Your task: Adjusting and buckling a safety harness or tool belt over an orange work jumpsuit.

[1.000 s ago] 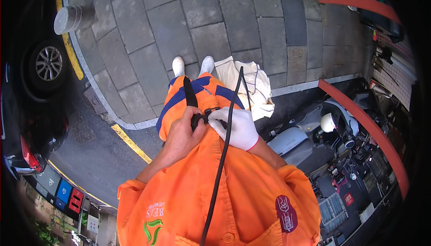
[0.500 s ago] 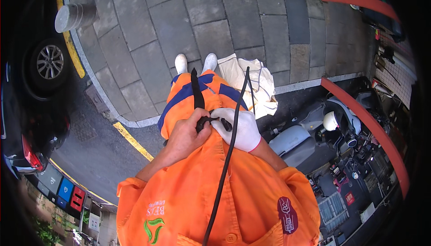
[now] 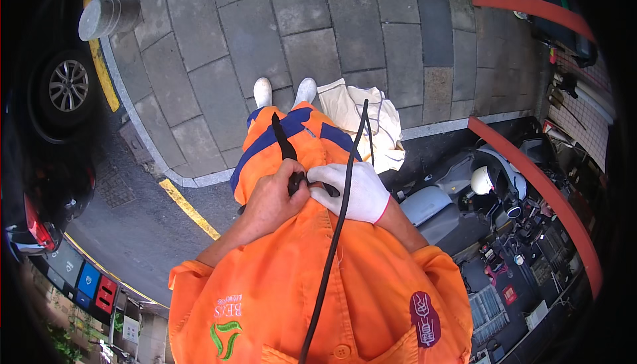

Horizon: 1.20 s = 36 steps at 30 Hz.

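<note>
My bare left hand (image 3: 277,193) is closed on a black strap (image 3: 284,142) at the waist of my orange jacket (image 3: 279,264). The strap's loose end hangs down over my orange and blue trousers (image 3: 249,155). My right hand (image 3: 355,191), in a white glove, pinches another part of the same black strap close beside the left. What fastening lies between the fingers is hidden. A thin black cable (image 3: 334,251) runs up in front of my jacket and past the right hand, looping over beyond it.
White shoes (image 3: 263,92) stand on grey paving. A crumpled cream cloth (image 3: 378,125) lies to their right. Red rails (image 3: 541,195) and a parked scooter (image 3: 451,198) with a white helmet (image 3: 484,180) are at right. A dark car (image 3: 50,165) and a grey bollard (image 3: 99,19) are at left.
My right fingers have shifted slightly over the strap, and less of its black end shows between the hands. The strap's hanging tip has swung a little left. The view has shifted slightly.
</note>
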{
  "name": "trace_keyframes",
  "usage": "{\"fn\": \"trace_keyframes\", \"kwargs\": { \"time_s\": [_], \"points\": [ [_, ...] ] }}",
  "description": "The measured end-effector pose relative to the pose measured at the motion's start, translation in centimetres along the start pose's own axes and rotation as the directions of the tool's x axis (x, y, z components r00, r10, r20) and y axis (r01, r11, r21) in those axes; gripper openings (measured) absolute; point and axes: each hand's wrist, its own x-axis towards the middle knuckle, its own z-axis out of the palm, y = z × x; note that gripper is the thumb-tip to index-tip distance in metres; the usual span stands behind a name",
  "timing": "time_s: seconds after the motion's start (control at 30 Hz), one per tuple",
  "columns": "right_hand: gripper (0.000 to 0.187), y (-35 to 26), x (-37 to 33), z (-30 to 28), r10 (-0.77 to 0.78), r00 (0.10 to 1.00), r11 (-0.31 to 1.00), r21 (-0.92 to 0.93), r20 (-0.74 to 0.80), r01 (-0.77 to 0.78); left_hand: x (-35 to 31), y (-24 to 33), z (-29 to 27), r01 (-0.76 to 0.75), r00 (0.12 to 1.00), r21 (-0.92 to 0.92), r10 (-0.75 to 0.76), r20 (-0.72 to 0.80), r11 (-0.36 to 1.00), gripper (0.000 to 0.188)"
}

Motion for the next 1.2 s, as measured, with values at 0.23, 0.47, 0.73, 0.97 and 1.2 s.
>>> {"fn": "trace_keyframes", "kwargs": {
  "time_s": [0.23, 0.47, 0.73, 0.97, 1.2],
  "points": [
    [0.018, 0.5, -2.0, 1.4, 0.026, 0.986, 0.969, -0.239, -0.162, -0.065, -0.4, -0.4, 0.5, 0.031, 0.994, 0.032, -0.027, -0.108, 0.999, 0.022],
    [0.026, -0.8, -2.2, 1.5, 0.043, 0.928, 0.996, -0.059, -0.369, -0.069, -0.7, -0.5, 0.5, -0.051, 0.998, 0.050, 0.053, -0.043, 0.997, 0.022],
    [0.026, -0.3, -2.3, 1.7, -0.059, 0.959, 0.996, -0.084, -0.276, 0.037, -0.7, -0.8, 0.3, -0.081, 0.996, 0.045, 0.079, 0.032, 0.996, 0.022],
    [0.021, -0.1, -2.5, 1.9, -0.091, 0.955, 0.995, -0.074, -0.283, 0.073, -1.0, -1.0, 0.8, -0.155, 0.988, 0.004, 0.155, -0.003, 0.988, 0.020],
    [0.016, -0.3, -2.8, 2.0, -0.076, 0.989, 0.993, -0.103, -0.126, 0.063, -1.5, -1.6, 1.4, -0.080, 0.997, -0.038, 0.080, 0.000, 0.996, 0.021]
  ]
}}
